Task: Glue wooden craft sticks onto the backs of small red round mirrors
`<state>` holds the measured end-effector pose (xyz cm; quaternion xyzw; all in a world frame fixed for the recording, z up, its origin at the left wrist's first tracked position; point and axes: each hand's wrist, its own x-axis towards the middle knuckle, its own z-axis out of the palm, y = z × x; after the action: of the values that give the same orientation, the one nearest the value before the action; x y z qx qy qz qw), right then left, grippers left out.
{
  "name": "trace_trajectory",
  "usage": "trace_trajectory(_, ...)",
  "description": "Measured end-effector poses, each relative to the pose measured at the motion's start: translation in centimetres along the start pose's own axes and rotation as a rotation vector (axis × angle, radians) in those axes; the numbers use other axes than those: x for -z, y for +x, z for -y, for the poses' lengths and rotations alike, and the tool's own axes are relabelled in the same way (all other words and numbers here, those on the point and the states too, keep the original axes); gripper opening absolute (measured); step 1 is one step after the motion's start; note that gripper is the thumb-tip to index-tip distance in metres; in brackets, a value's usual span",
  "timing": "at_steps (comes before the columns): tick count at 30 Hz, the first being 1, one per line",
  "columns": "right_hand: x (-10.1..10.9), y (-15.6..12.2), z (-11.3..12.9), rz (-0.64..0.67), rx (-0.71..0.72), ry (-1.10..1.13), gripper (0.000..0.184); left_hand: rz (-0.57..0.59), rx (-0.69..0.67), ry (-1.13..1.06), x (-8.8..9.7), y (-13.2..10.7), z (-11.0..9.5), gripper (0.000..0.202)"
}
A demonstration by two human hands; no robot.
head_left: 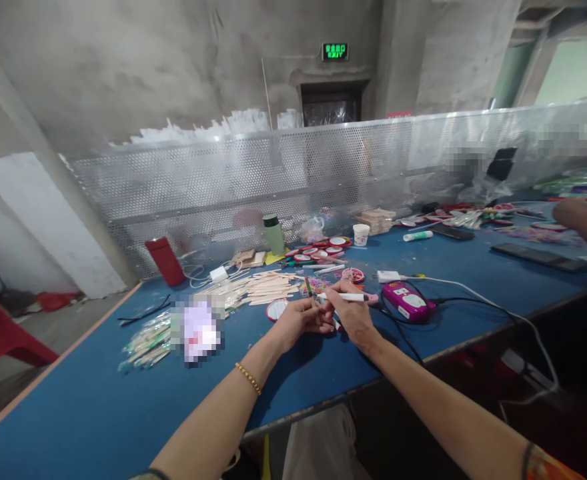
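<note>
My left hand (303, 319) is closed, fingertips pinching a thin brown stick (309, 291) with a greenish upper end that points up. Close against it, my right hand (352, 313) grips a white pen-shaped tool (348, 297) with a pink rear end. The tool's front end meets the fingers of my left hand, so what it touches is hidden. Just left of my hands lies a round white disc with a red rim (276, 309). Behind them are a small heap of colourful bits (318, 285) and a pink-red round piece (354, 275).
A purple control box (407, 301) with black and white cables stands right of my hands. Pale wooden sticks (271, 287), a red bottle (165, 261), a green bottle (273, 233) and a paper cup (361, 235) lie or stand beyond. Another person's hand (586, 223) reaches in at right.
</note>
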<state>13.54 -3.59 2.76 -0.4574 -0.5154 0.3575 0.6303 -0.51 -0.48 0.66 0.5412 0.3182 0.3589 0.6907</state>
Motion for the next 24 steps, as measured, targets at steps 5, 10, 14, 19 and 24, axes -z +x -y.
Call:
trace_trajectory(5,-0.3,0.1,-0.3,0.001,-0.002,-0.041,0.035,-0.014,0.017,-0.002,-0.2,0.0,0.0,0.043)
trace_trajectory(10,-0.6,0.1,-0.4,0.017,-0.021,-0.043,0.040,-0.022,0.022,-0.033,-0.2,0.1,0.0,0.039)
trace_trajectory(14,-0.7,0.1,-0.7,0.000,-0.010,-0.048,0.042,-0.023,0.027,-0.032,-0.2,0.1,0.0,0.040)
trace_trajectory(19,-0.8,0.2,-1.3,0.018,-0.013,-0.011,0.043,-0.010,0.003,-0.039,0.1,0.3,0.3,0.044)
trace_trajectory(24,-0.9,0.2,-1.3,0.029,-0.060,-0.004,0.042,-0.010,0.002,-0.019,0.3,0.5,0.6,0.049)
